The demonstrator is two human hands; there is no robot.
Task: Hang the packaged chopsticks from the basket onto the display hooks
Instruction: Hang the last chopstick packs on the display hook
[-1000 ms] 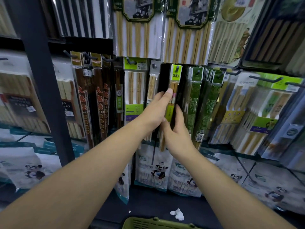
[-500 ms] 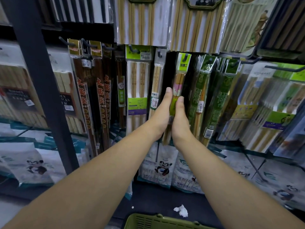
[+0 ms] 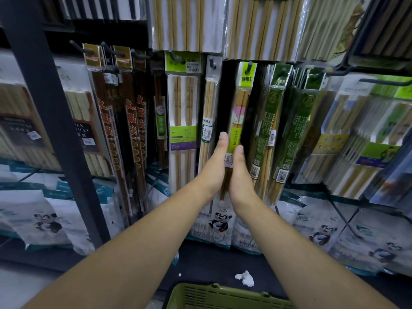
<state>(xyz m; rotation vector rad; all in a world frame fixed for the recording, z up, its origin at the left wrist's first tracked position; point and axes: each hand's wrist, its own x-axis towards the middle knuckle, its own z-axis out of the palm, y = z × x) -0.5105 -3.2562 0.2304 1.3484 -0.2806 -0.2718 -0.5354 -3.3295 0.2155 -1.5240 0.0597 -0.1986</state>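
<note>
Here, post: a dark upright bar slanting down the rack's left part.
Bags: white, panda-printed, in a row along the rack's bottom edge.
Dark packs: long brown-and-black packs with red lettering, hanging on hooks just right of the post.
White pack: wide, with a green header and a green-and-purple band, hanging left of the rack's middle.
Slim pack: narrow and clear, holding pale sticks, on its own hook just left of the left hand.
Left hand: fingers straight and together, pressed flat against the chopsticks' left side.
Basket: green with a slotted rim, at the view's bottom edge between the forearms; its inside is hidden.
Chopsticks: a lime-headed pack hanging upright at the rack's middle, its lower half sandwiched between both hands.
Hook: a dark peg poking through the chopsticks' header.
Right hand: fingers straight and together, flat against the chopsticks' right side, its tips a little lower than the left hand's.
Tissue: a crumpled white scrap on the dark base, just above the basket.
Green packs: dark green with barcode stickers, hanging slightly tilted just right of the right hand.
Pale packs: stacked rows on hooks toward the rack's right edge.
</note>
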